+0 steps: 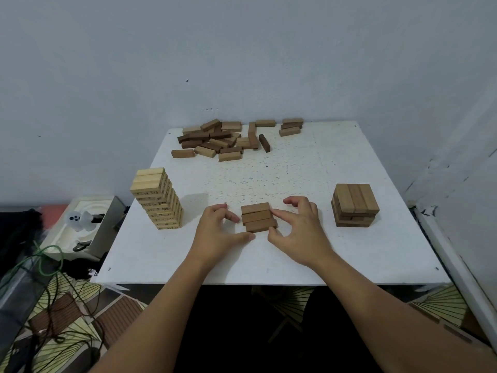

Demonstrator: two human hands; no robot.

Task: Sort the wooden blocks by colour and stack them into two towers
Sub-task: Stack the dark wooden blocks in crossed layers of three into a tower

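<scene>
**Squaring a row of three before it goes on a tower**

The left hand (219, 230) has its thumb reaching to the near left corner of three brown blocks (259, 217) lying side by side, its other fingers curled loosely at the row's 9 o'clock end and apparently just short of the wood. The right hand (298, 227) mirrors it: fingertips at the 3 o'clock end, thumb at the near right corner, fingers spread and half bent. Neither hand grips a block; both seem to be nudging the row into a tight, even set, probably so it can be lifted as one layer.

From the row, the pale tower (157, 198) stands at about 9 o'clock, tall with numbered sides; the brown tower (354, 205) sits at 3 o'clock, a few layers high and likely the row's destination. At 12 o'clock, against the far edge, a loose pile of mixed blocks (228, 140) awaits sorting.

All rest on a white speckled table (295, 168) pushed into a corner of pale grey wall (242, 49). At 8 o'clock, below the table, are a white moulded tray (88, 211), a green cable (48, 254) and patterned floor.
</scene>
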